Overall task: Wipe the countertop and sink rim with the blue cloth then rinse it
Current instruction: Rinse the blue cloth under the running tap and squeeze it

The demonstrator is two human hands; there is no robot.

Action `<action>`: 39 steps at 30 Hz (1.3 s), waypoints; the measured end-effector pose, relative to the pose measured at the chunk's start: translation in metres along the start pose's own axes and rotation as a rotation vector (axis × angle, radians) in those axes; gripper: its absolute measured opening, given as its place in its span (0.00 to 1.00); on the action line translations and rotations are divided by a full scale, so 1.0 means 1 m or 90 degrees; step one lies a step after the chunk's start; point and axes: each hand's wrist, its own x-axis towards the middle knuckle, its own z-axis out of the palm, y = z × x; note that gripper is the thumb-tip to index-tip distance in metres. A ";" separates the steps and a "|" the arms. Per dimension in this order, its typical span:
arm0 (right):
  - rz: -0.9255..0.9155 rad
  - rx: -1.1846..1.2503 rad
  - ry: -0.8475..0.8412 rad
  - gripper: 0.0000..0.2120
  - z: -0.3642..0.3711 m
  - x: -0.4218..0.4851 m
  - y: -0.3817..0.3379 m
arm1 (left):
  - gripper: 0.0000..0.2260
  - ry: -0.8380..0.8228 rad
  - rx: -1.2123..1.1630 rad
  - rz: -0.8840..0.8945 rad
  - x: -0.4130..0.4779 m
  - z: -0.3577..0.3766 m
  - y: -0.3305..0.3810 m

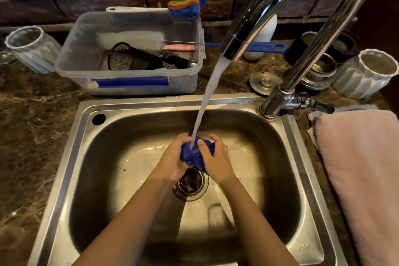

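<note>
The blue cloth [195, 154] is bunched into a wet ball over the middle of the steel sink [71, 157], just above the drain [191, 181]. My left hand [174, 157] grips its left side and my right hand [216, 157] grips its right side, fingers curled over the top. A stream of water [210, 97] falls from the chrome faucet [248, 34] straight onto the cloth between my hands. The brown marbled countertop [28, 136] surrounds the sink rim.
Behind the sink stands a clear plastic tub [129, 84] holding brushes and a mesh strainer. A pink towel [362, 168] lies on the counter at the right. White ribbed cups [364, 75] [32, 47], metal strainers [319, 73] and a sink plug [264, 82] sit near the faucet base [278, 103].
</note>
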 end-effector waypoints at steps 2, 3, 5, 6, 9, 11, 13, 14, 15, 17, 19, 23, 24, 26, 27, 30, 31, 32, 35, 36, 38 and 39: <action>0.036 -0.013 -0.013 0.14 0.000 0.003 0.003 | 0.04 0.001 -0.005 0.030 -0.003 0.000 0.000; 0.044 -0.038 -0.018 0.10 -0.002 0.002 0.002 | 0.04 0.003 -0.018 0.035 -0.003 -0.001 0.000; 0.018 -0.091 -0.011 0.05 -0.007 -0.003 -0.001 | 0.06 0.011 -0.045 0.019 -0.003 -0.003 -0.002; -0.025 -0.103 -0.003 0.05 -0.008 -0.008 -0.003 | 0.07 0.026 -0.040 0.010 -0.003 -0.003 -0.002; -0.145 -0.110 -0.009 0.08 0.003 -0.030 -0.015 | 0.09 0.021 -0.007 -0.021 -0.002 0.000 -0.007; -0.163 -0.148 0.023 0.07 0.016 -0.039 -0.021 | 0.10 0.009 0.009 -0.026 -0.003 0.004 -0.013; -0.143 -0.135 0.077 0.06 0.018 -0.035 -0.028 | 0.11 -0.004 0.014 -0.020 -0.006 0.010 -0.018; -0.119 -0.093 0.094 0.08 0.016 -0.029 -0.032 | 0.10 -0.015 0.006 -0.021 -0.009 0.013 -0.020; -0.090 -0.049 0.101 0.11 0.013 -0.020 -0.034 | 0.10 -0.014 0.021 -0.014 -0.011 0.015 -0.020; -0.053 0.014 0.099 0.12 0.008 -0.004 -0.030 | 0.09 0.024 0.094 0.022 -0.012 0.017 -0.016; -0.044 0.024 0.063 0.09 0.004 0.005 -0.021 | 0.11 0.053 0.165 0.064 -0.009 0.013 -0.012; 0.078 -0.002 -0.143 0.09 -0.008 -0.007 -0.016 | 0.09 0.063 0.199 0.117 -0.005 0.004 0.002; 0.068 -0.028 -0.156 0.08 -0.008 -0.014 -0.017 | 0.09 0.058 0.182 0.109 -0.004 0.002 0.005; -0.004 -0.074 -0.116 0.05 0.002 -0.031 -0.019 | 0.10 0.046 0.138 0.082 0.000 -0.002 0.009; -0.037 -0.078 -0.085 0.04 0.011 -0.038 -0.022 | 0.11 0.040 0.126 0.065 0.001 -0.002 0.008; -0.037 -0.071 0.058 0.05 0.026 -0.037 -0.032 | 0.14 0.033 0.122 0.034 -0.005 0.011 -0.003; -0.024 -0.076 0.114 0.08 0.025 -0.029 -0.033 | 0.13 0.040 0.136 0.041 -0.009 0.015 -0.007; -0.016 -0.086 0.153 0.11 0.022 -0.020 -0.034 | 0.12 0.046 0.171 0.052 -0.011 0.018 -0.010; 0.008 -0.074 0.128 0.17 0.011 0.004 -0.018 | 0.13 0.094 0.248 0.105 -0.012 0.020 -0.012; 0.004 -0.079 0.110 0.16 0.009 0.006 -0.014 | 0.13 0.089 0.245 0.117 -0.013 0.020 -0.013; -0.029 -0.110 0.096 0.14 0.004 0.005 -0.007 | 0.11 0.076 0.208 0.130 -0.012 0.017 -0.012; -0.049 -0.127 0.089 0.13 0.003 0.000 -0.005 | 0.10 0.072 0.175 0.123 -0.011 0.016 -0.010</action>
